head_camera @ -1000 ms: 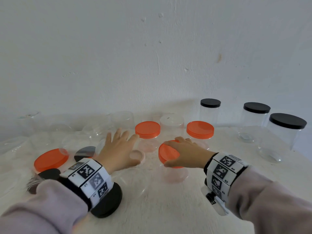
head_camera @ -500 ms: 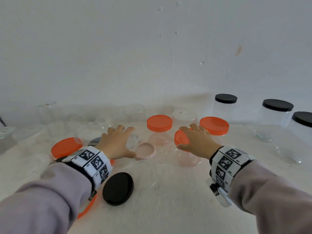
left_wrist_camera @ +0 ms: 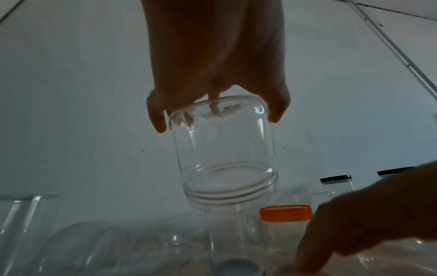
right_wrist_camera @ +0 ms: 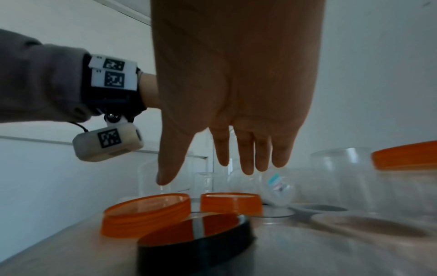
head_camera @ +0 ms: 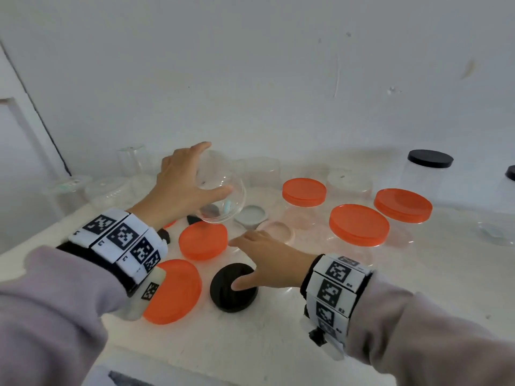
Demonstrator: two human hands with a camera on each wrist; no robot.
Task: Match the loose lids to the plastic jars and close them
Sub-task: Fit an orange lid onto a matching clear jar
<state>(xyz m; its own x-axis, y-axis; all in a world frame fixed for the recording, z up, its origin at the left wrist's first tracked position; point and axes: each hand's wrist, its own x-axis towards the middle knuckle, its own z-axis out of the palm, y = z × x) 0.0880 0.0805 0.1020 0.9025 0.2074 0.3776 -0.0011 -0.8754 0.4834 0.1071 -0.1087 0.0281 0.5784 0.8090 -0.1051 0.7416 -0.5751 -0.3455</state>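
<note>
Jar first: a clear, round plastic jar (head_camera: pixel 223 190) is off the white tabletop (head_camera: pixel 278 330), tilted, its threaded mouth toward the table, gripped around its base by the left hand (head_camera: pixel 178 188). Below, the right hand (head_camera: pixel 267 266) hangs with fingers spread and relaxed, holding nothing, thumb over a loose black round lid (head_camera: pixel 234 288) (contact unclear). Loose orange round lids (head_camera: pixel 203 240) lie just beside it. Slippery plastic held by the base alone could twist free, and a wrong-sized lid would cross-thread.
</note>
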